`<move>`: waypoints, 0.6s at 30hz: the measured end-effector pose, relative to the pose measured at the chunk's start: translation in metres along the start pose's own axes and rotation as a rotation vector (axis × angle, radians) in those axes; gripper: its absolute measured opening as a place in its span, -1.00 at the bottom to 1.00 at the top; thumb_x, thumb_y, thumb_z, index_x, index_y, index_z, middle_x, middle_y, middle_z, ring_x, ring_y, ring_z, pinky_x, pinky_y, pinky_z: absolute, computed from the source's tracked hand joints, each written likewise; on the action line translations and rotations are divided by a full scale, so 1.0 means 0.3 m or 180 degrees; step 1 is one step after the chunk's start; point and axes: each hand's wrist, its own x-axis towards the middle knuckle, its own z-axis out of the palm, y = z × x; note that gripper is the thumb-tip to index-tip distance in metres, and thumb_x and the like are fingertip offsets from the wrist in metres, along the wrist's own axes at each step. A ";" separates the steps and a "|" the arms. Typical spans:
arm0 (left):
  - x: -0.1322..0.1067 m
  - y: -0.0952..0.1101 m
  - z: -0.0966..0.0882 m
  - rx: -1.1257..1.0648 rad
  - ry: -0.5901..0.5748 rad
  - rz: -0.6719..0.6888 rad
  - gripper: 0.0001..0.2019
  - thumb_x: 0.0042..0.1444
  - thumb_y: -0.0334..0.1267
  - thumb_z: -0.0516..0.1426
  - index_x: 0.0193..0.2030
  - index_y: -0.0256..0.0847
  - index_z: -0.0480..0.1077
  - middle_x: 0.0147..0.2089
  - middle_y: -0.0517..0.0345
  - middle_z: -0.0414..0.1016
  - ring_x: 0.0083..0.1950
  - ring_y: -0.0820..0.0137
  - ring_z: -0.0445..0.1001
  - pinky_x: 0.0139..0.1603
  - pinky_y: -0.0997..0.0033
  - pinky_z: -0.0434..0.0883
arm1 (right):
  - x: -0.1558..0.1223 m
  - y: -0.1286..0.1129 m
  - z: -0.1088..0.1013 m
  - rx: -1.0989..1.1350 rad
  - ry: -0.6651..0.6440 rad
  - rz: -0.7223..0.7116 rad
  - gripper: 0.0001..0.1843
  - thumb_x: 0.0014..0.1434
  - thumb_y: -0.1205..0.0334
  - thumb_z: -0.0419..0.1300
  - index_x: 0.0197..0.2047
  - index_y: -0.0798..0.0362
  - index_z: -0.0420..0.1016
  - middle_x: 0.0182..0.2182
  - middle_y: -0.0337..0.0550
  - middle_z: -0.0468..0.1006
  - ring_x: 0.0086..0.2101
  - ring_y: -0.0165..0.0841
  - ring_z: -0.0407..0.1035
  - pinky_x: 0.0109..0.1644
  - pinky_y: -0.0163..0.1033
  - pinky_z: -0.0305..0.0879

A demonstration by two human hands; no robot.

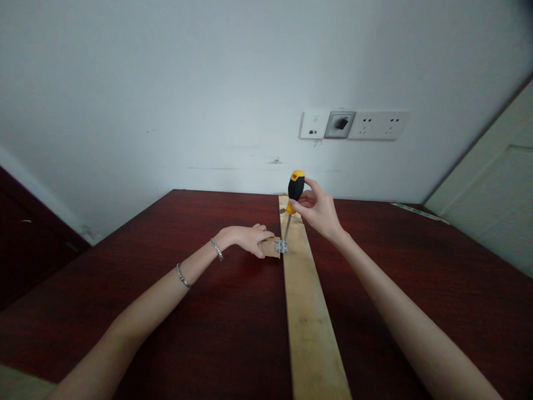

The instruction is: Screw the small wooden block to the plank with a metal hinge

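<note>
A black and yellow screwdriver (296,188) is held by its handle in my right hand (318,210), fingers closed around it. Its shaft slants down to a small metal hinge (282,245); whether the tip sits in a screw is too small to tell. One hinge leaf lies on a long wooden plank (310,311), the other on a short piece of wood (271,248) to the plank's left. My left hand (247,240) grips that short piece from its left end, covering part of it.
The plank lies lengthwise on a dark red wooden table (208,328) and reaches to the wall at the back. Wall sockets (377,125) and a black plug (342,123) are above the table. A thin pale strip (420,213) lies at the back right, beside a white door (495,166).
</note>
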 end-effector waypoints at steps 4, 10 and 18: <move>0.002 -0.004 0.003 -0.0027 0.0028 -0.0004 -0.14 -0.03 0.08 0.17 0.40 -0.12 0.00 0.35 -0.09 0.11 0.35 -0.01 0.06 0.31 0.02 0.14 | -0.001 -0.002 -0.002 -0.0082 -0.0004 -0.0021 -0.30 0.03 0.06 0.28 0.21 0.11 0.26 -0.38 -0.16 0.57 -0.41 -0.31 0.51 -0.22 -0.11 0.50; -0.004 0.007 -0.006 -0.0036 -0.0041 -0.0031 -0.14 -0.01 0.07 0.17 0.40 -0.16 0.00 0.36 -0.12 0.09 0.36 -0.01 0.06 0.32 0.05 0.14 | -0.002 -0.019 -0.001 -0.0138 -0.0042 0.0028 -0.31 0.02 0.08 0.26 0.20 0.10 0.26 -0.39 -0.18 0.56 -0.43 -0.32 0.49 -0.24 -0.12 0.48; -0.003 0.008 -0.006 -0.0037 -0.0027 -0.0022 -0.13 -0.01 0.07 0.16 0.41 -0.20 -0.01 0.37 -0.15 0.07 0.36 0.00 0.06 0.32 0.06 0.13 | -0.011 -0.041 0.002 -0.0113 -0.0294 -0.0196 -0.08 0.08 0.23 0.17 0.43 -0.01 -0.17 -0.28 -0.17 0.53 -0.38 -0.33 0.43 -0.19 -0.12 0.46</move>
